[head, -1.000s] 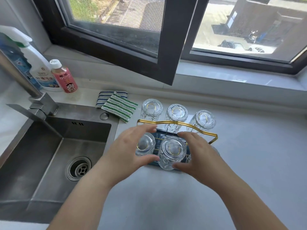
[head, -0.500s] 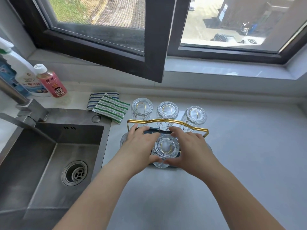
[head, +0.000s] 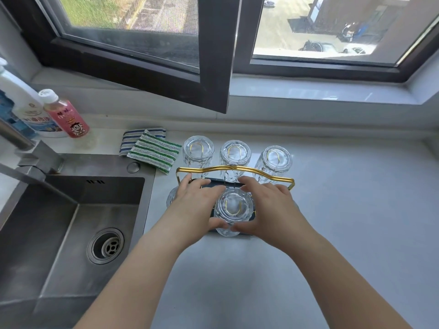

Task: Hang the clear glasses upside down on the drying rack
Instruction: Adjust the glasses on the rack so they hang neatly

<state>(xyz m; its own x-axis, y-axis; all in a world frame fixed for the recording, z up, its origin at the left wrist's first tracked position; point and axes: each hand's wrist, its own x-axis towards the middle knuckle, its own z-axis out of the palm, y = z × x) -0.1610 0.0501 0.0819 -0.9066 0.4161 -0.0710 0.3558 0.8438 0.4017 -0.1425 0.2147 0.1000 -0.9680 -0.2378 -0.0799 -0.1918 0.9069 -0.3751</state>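
At the far left of the countertop [head: 344,233] a white spray bottle [head: 16,100] and a pink drink bottle [head: 65,115] stand against the back wall, with the faucet [head: 26,157] reaching over the steel sink [head: 71,233] set into the counter's left end. Just beyond the sink's back right corner lie two striped cloths [head: 152,150], the green one overlapping the blue. Next comes the drying rack [head: 235,169], its gold handle arching over a dark base near the counter's back edge. Three clear glasses [head: 234,154] hang upside down along its far row. In the near row, one glass [head: 171,198] peeks out at the left, mostly hidden behind the left hand [head: 194,210]. The middle near glass [head: 234,210] sits inverted on its gold loop, and both hands cup it loosely: the left hand's fingers curve around its left side with the thumb at its lower edge, and the right hand [head: 273,210] mirrors this on the right side. The right hand covers the rack's near right spot, so what stands there cannot be told. Above, an open window sash [head: 166,55] juts inward over the sill
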